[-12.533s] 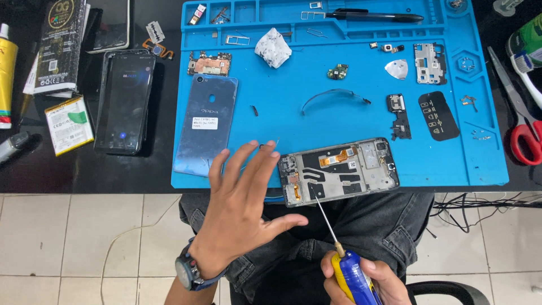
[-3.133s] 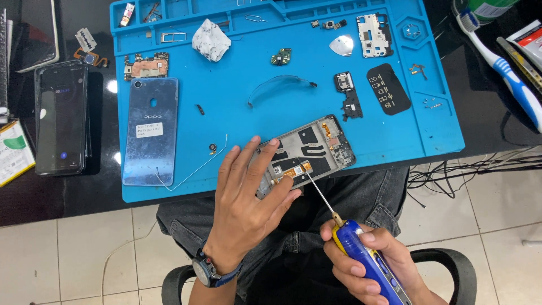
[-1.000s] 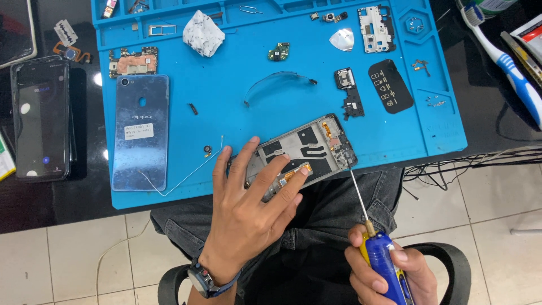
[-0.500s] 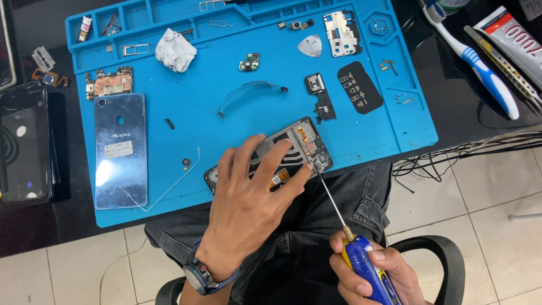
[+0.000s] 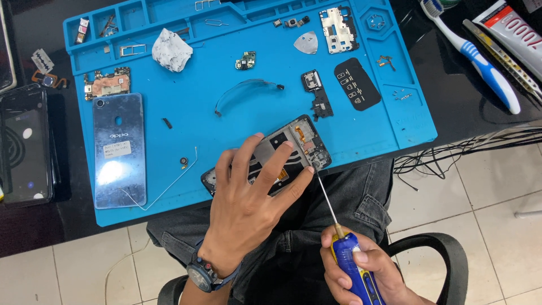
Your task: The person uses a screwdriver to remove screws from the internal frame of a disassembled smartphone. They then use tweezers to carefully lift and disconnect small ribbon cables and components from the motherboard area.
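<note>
Lying at the near edge of the blue mat [image 5: 361, 147] on the bench, the open phone frame [image 5: 293, 148] is pressed flat by the left hand [image 5: 248, 203], fingers spread wide. The right hand [image 5: 358, 271] has its grip wrapped tight around a blue screwdriver [image 5: 339, 237], tip at the frame's corner. Keep the tool straight and push gently, I think.

Bright blue work mat [image 5: 237, 141] on black desk [image 5: 34, 226]. Glossy blue-grey phone back cover [image 5: 119, 149] with white sticker. Black opened phone frame [image 5: 293, 144], grey and orange inside. Blue screwdriver handle [image 5: 355, 271] with yellow stripe, silver shaft. White crumpled tissue [image 5: 172, 49]. Blue-and-white toothbrush [image 5: 480, 59]. Copper-toned circuit board [image 5: 107, 83]. Black sticker sheet [image 5: 357, 83] with white marks. Off-white floor tiles [image 5: 485, 203] with dark grout lines.
</note>
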